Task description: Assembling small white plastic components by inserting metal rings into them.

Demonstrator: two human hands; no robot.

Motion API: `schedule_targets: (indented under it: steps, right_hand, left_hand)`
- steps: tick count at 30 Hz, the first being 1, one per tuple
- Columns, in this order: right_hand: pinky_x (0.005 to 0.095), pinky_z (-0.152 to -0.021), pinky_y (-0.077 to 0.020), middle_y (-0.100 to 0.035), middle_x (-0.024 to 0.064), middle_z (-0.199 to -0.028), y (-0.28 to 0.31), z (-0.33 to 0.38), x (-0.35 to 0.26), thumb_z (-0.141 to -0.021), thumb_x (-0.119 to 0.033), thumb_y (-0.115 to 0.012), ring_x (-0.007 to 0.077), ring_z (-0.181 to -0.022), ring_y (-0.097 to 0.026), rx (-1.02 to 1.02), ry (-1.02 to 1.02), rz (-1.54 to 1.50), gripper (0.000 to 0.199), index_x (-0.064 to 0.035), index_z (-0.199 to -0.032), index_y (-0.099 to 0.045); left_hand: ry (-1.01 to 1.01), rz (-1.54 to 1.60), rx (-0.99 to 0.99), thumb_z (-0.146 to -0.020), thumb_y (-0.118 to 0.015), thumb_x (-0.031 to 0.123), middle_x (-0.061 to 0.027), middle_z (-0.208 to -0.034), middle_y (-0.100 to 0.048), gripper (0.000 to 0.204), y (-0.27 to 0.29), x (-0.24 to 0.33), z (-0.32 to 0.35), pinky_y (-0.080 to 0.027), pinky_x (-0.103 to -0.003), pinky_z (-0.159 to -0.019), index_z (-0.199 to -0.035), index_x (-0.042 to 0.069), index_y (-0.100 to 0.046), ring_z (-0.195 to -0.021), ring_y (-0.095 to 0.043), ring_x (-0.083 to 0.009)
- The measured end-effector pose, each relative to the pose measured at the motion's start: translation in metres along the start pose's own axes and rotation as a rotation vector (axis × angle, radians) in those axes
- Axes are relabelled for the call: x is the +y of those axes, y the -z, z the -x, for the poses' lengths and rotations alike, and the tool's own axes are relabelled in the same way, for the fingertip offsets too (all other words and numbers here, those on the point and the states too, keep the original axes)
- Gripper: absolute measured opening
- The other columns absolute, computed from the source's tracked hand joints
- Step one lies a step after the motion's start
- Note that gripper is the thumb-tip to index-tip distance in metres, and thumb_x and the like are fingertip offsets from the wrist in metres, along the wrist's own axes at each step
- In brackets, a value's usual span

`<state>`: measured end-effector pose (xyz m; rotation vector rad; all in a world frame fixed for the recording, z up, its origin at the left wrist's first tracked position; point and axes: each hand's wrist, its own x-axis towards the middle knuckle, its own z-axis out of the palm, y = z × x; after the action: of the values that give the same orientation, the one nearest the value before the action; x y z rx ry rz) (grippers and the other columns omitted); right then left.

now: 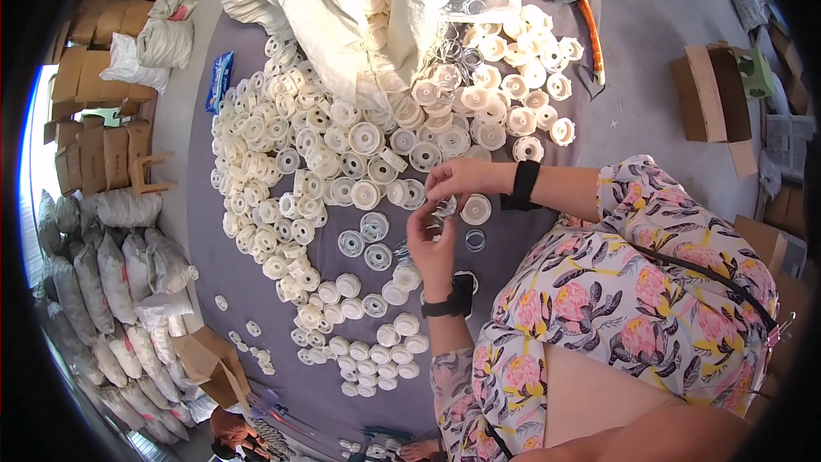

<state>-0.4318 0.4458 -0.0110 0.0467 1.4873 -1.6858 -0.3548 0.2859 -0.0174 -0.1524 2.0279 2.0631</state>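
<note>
My left hand and my right hand come together over the grey table cover. Their fingers are curled around a small shiny piece, mostly covered, whose kind I cannot make out. Just beside my right hand lies a round white plastic part with a hole in its middle. Thin metal rings lie near my left hand. To the left sit a few round parts with a glassy look. Each wrist wears a black band.
A big heap of white round parts covers the far left. An open woven sack spills more, beside a long-handled brush. Stacked parts stand in rows nearer. An open carton is at right. Another person shows at bottom.
</note>
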Motion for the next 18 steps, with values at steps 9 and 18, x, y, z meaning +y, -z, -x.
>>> schedule_targets:
  steps: [9,18]
  right_hand:
    - [0.0339,-0.084,-0.0455,-0.052,0.0087,-0.11,-0.047,0.015,0.035,-0.08,-0.014,-0.059,0.0228,-0.106,-0.051,0.147,0.809,0.599,0.033,-0.0066,-0.111,-0.052]
    - [0.0226,-0.059,-0.0493,-0.055,0.003,-0.097,-0.031,0.001,0.045,-0.087,-0.02,-0.058,0.0086,-0.081,-0.055,0.169,0.205,-0.085,0.035,-0.0076,-0.118,-0.048]
  left_hand:
    - [0.107,1.057,0.265,-0.088,-0.054,0.01,-0.0094,-0.099,-0.06,0.019,0.017,-0.027,-0.007,-0.05,-0.024,-0.075,-0.105,0.001,-0.054,-0.089,-0.059,-0.0141]
    - [-0.03,0.754,0.179,-0.088,-0.055,0.013,-0.0084,-0.111,-0.057,0.033,0.014,-0.034,0.009,-0.047,-0.025,-0.077,-0.118,0.001,-0.048,-0.095,-0.057,-0.0162]
